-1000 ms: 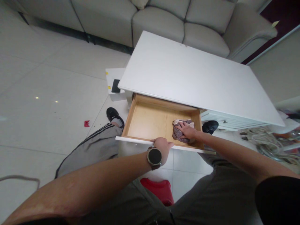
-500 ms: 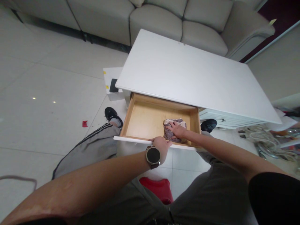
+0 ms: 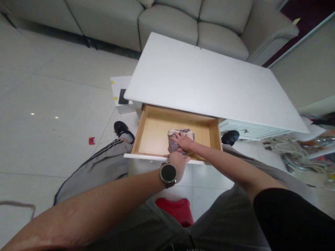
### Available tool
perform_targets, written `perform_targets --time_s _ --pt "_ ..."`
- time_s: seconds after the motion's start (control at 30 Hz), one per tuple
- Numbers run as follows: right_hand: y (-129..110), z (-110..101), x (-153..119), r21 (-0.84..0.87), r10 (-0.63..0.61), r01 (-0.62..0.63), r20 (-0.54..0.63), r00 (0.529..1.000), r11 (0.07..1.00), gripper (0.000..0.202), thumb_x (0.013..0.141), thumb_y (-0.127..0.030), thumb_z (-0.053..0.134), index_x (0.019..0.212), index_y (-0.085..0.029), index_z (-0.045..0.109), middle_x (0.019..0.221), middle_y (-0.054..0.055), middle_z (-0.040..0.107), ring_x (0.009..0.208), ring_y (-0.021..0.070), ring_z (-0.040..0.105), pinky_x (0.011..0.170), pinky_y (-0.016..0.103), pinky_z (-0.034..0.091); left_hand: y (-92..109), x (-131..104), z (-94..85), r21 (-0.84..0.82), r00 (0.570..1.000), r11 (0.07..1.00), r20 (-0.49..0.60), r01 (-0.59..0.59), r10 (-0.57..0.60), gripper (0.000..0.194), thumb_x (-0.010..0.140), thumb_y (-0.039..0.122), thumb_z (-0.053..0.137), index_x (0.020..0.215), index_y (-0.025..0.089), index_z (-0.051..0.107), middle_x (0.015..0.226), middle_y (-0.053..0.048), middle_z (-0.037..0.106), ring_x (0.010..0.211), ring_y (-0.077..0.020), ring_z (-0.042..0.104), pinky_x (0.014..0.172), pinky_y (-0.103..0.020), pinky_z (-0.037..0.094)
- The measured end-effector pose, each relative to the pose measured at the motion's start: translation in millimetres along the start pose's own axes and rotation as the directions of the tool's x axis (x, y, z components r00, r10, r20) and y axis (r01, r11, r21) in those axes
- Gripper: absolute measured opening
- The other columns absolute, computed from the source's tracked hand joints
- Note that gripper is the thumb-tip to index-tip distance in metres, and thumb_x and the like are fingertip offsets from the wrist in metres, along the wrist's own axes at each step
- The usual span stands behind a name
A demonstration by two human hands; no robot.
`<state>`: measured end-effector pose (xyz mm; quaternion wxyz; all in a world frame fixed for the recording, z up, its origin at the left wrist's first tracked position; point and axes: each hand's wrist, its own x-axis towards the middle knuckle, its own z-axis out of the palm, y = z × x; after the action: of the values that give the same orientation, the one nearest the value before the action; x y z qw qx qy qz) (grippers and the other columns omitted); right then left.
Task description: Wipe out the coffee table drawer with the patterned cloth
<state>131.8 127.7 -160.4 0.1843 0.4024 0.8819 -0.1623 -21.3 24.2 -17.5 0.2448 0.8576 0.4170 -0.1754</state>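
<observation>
A drawer with a pale wooden inside (image 3: pixel 150 134) is pulled out from a white coffee table (image 3: pixel 209 76). Inside it, right of the middle near the front, lies a bunched grey-brown and cream cloth (image 3: pixel 172 145). My right hand (image 3: pixel 184 141) presses down on this cloth from above, its fingers curved over the top; the fabric under the palm is hidden. My left hand (image 3: pixel 178 162), with a watch on the wrist, grips the top edge of the white drawer front (image 3: pixel 141 157). The fingers wrap over that edge close to the cloth.
A grey sofa (image 3: pixel 167 26) runs behind the table. At the table's left stands a white box (image 3: pixel 123 82) with a dark flat item on it. A red stool (image 3: pixel 176 211) is below me. Cables (image 3: pixel 290 150) lie at right; a red scrap (image 3: pixel 91 141) lies on the floor.
My right hand has slid the cloth leftward across the drawer bottom. My left hand keeps its hold on the drawer front. The whole view has shifted slightly.
</observation>
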Motion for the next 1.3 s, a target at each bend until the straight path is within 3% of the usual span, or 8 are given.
perform_targets --time_s 0.2,0.43,0.57,0.83,0.97,1.1,1.3 --pt "11 4 -9 0.041 0.009 -0.008 -0.030 1.000 0.999 0.095 0.075 -0.043 0.088 0.158 -0.023 0.046 0.160 0.020 0.036 0.136 0.0411 0.041 0.104 0.056 0.050 1 -2 -8.6 0.016 0.998 1.000 0.065 -0.013 0.012 0.041 0.102 0.011 0.042 0.133 0.020 0.067 0.111 -0.016 0.077 0.099 -0.0298 0.075 0.080 -0.038 0.054" --pt "78 25 -73 -0.039 0.122 -0.121 0.036 0.992 0.992 0.101 0.071 -0.045 0.088 0.159 -0.016 0.047 0.162 0.024 0.038 0.139 0.0463 0.042 0.105 0.056 0.049 -1 -2 -3.5 0.019 0.998 0.999 0.034 -0.047 0.047 0.036 0.098 0.009 0.049 0.129 0.020 0.065 0.109 -0.016 0.076 0.097 -0.0292 0.073 0.079 -0.038 0.053" --pt "104 36 -103 -0.048 0.200 -0.197 0.062 0.978 0.979 0.101 0.071 -0.049 0.084 0.161 -0.019 0.048 0.165 0.023 0.038 0.143 0.0482 0.041 0.102 0.057 0.049 -3 -3 -1.2 0.005 0.998 0.998 0.016 -0.061 0.061 0.031 0.098 0.010 0.051 0.124 0.018 0.066 0.107 -0.016 0.076 0.095 -0.0281 0.072 0.079 -0.037 0.051" --pt "120 25 -88 -0.065 0.176 -0.172 0.068 0.982 0.983 0.108 0.066 -0.042 0.087 0.163 -0.020 0.044 0.166 0.022 0.035 0.143 0.0485 0.039 0.107 0.057 0.046 -2 -6 -7.4 -0.021 0.999 0.999 0.016 -0.048 0.048 0.032 0.099 0.011 0.048 0.123 0.018 0.068 0.106 -0.014 0.076 0.098 -0.0276 0.073 0.081 -0.038 0.054" --pt "105 23 -80 -0.055 0.155 -0.154 0.021 0.988 0.987 0.105 0.069 -0.045 0.088 0.160 -0.015 0.046 0.161 0.025 0.038 0.139 0.0469 0.042 0.112 0.056 0.042 0 -6 -6.5 -0.021 1.000 1.000 0.023 -0.011 0.012 0.036 0.100 0.011 0.044 0.126 0.019 0.067 0.109 -0.015 0.075 0.100 -0.0290 0.073 0.081 -0.040 0.055" --pt "58 23 -55 -0.008 0.108 -0.108 -0.012 0.994 0.994 0.102 0.073 -0.047 0.088 0.160 -0.018 0.042 0.160 0.024 0.037 0.135 0.0456 0.042 0.106 0.059 0.045 1 -5 -4.7 -0.020 0.999 1.000 0.037 0.007 -0.007 0.040 0.101 0.010 0.039 0.127 0.019 0.068 0.110 -0.016 0.076 0.101 -0.0292 0.073 0.080 -0.039 0.054" --pt "-10 5 9 0.074 0.055 -0.052 -0.040 0.998 0.996 0.100 0.076 -0.047 0.088 0.161 -0.026 0.039 0.165 0.021 0.031 0.143 0.0460 0.036 0.104 0.061 0.049 2 -2 -5.3 0.000 0.998 1.000 0.059 0.018 -0.018 0.042 0.102 0.010 0.037 0.126 0.019 0.070 0.111 -0.016 0.077 0.104 -0.0299 0.073 0.081 -0.038 0.053"
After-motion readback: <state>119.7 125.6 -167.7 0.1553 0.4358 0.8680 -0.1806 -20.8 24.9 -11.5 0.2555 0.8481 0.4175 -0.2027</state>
